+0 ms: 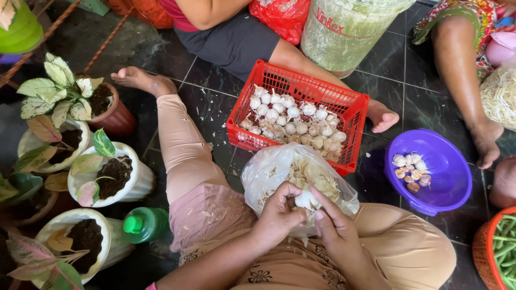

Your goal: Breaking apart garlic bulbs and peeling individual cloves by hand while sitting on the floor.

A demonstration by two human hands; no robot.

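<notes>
My left hand point(278, 217) and my right hand point(334, 228) meet over my lap, both pinching a white garlic bulb point(306, 200) between the fingertips. Directly under them lies a clear plastic bag point(267, 172) holding papery garlic skins. Beyond the bag stands a red plastic basket point(344, 101) filled with several whole garlic bulbs. To the right sits a purple bowl point(449, 174) with several peeled garlic cloves point(411, 172) in it.
Potted plants point(107, 177) in white and brown pots line the left side, with a green-capped bottle point(144, 224) lying next to my knee. Other people sit across the dark tiled floor, their bare feet point(382, 116) near the basket. An orange basket of green beans point(499, 249) is at lower right.
</notes>
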